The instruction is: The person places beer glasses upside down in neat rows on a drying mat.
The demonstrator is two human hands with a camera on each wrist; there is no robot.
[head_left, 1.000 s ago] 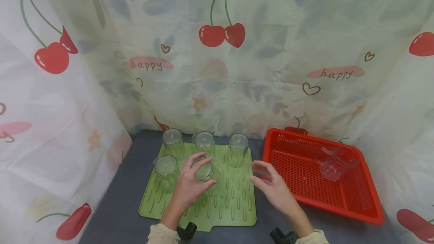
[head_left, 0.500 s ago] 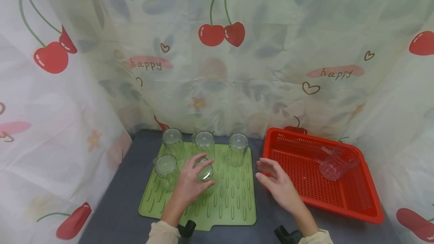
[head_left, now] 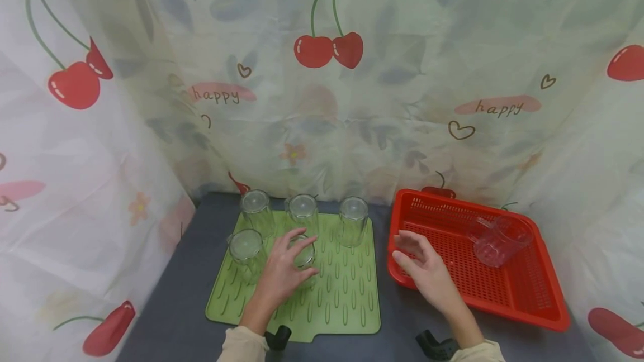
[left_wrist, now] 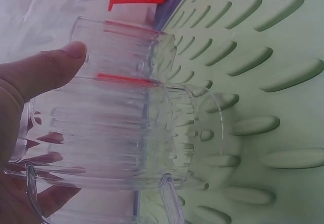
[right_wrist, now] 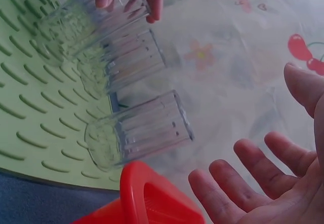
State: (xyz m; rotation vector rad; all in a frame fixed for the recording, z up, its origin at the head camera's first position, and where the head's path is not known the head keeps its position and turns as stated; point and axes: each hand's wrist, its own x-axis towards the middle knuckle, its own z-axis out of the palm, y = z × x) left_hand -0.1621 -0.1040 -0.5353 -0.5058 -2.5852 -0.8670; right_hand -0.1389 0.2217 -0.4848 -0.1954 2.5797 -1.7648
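My left hand (head_left: 282, 267) curves its thumb and fingers round an upside-down clear mug (head_left: 304, 256) on the green ribbed mat (head_left: 347, 306). In the left wrist view, the thumb lies along one side of this mug (left_wrist: 106, 127) and other fingers show through its wall; the rim is at or close to the mat. Several more clear mugs stand upside down about it, among them a back-right mug (head_left: 353, 222) and a left mug (head_left: 246, 253). With nothing in it, my right hand (head_left: 427, 272) hovers at the near-left rim of the red basket (head_left: 483, 301), fingers loosely bent.
Inside the basket, toward its right side, another clear mug (head_left: 498, 242) lies tilted. A dark tabletop (head_left: 171, 300) surrounds mat and basket. The printed curtain (head_left: 352, 127) closes off the back and both sides.
My right hand has moved right, from beside the mat to the basket's edge. The mug at my left hand has shifted slightly and straightened, while that hand has hardly moved.
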